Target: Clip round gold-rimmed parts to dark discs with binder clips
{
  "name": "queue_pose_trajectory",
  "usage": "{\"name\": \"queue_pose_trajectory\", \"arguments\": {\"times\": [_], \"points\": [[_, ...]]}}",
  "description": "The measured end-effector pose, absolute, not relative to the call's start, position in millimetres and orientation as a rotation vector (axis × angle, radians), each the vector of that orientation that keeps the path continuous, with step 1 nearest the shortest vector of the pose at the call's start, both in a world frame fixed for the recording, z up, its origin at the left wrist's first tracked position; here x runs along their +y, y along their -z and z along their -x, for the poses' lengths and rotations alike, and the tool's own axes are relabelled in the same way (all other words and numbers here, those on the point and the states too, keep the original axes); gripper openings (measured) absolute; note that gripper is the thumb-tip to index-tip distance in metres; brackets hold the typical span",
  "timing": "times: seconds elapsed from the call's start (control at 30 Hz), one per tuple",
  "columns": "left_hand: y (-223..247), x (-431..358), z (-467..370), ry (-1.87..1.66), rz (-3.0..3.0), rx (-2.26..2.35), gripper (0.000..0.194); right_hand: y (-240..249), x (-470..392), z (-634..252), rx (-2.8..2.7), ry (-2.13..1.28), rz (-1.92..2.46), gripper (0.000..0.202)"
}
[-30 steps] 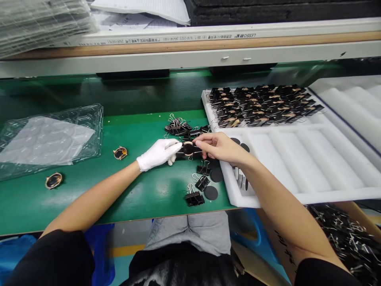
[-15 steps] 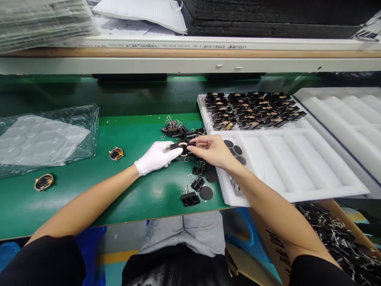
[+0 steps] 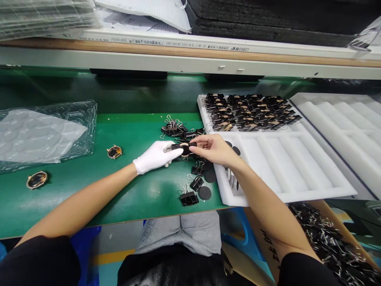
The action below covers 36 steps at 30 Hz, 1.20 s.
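Observation:
A gold-rimmed watch case [image 3: 185, 149] is held up between my hands, with black clips at its left and right sides. My left hand [image 3: 154, 156], in a white glove, is closed on its left side, thumb on top. My bare right hand [image 3: 212, 149] pinches the black binder clip [image 3: 193, 145] at the right side; the fingers partly hide it. Just behind lies a pile of binder clips [image 3: 174, 128]. Nearer me are a loose binder clip [image 3: 189, 198] and a black disc [image 3: 204, 193]. Two more watch cases, one nearer [image 3: 114, 151] and one farther left [image 3: 37, 180], lie on the table.
To the right, a white foam tray [image 3: 285, 194] holds rows of clipped watch cases [image 3: 250, 111]. A second foam tray [image 3: 342, 131] adjoins it. Clear plastic trays [image 3: 91, 131] lie at left. A shelf edge [image 3: 190, 63] spans the back. Below right stands a box of binder clips [image 3: 336, 238].
The whole view has shifted slightly. My hands keep their hold on the watch case and clip, with almost no movement.

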<state>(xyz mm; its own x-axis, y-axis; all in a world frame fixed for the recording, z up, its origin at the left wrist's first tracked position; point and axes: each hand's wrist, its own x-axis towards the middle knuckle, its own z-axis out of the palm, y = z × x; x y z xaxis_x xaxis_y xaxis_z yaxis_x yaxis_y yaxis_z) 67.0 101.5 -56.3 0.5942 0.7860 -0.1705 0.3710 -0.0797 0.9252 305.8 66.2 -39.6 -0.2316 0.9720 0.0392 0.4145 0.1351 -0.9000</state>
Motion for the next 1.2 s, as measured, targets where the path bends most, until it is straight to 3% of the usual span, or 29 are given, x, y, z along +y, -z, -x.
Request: {"name": "queue_pose_trajectory", "arguments": {"times": [0.17,0.27,0.37,0.47,0.67,0.8,1.0,1.2], "points": [[59,102,-63,-0.422,-1.742,0.946,0.043,29,64,-305,-1.996,-0.855,1.240,0.038],[64,103,-59,-0.390,-1.790,0.887,0.040,22,58,-299,-2.150,-0.841,1.144,0.024],[69,108,-55,-0.415,-1.779,0.728,0.054,4,44,-314,-2.237,-0.680,1.198,0.018],[72,113,-52,-0.445,-1.764,0.712,0.063,-27,26,-371,-2.196,-0.460,1.270,0.015],[67,115,-56,-0.380,-1.755,0.857,0.054,-67,21,-570,-1.966,0.093,1.737,0.013],[60,114,-59,-0.320,-1.734,0.954,0.042,-49,41,-660,-1.547,0.010,2.219,0.020],[60,114,-57,-0.365,-1.720,1.017,0.027,-2,68,-697,-1.495,-0.097,2.264,0.023],[61,116,-56,-0.352,-1.744,1.026,0.029,12,83,-709,-1.623,-0.211,2.298,0.029]]}}
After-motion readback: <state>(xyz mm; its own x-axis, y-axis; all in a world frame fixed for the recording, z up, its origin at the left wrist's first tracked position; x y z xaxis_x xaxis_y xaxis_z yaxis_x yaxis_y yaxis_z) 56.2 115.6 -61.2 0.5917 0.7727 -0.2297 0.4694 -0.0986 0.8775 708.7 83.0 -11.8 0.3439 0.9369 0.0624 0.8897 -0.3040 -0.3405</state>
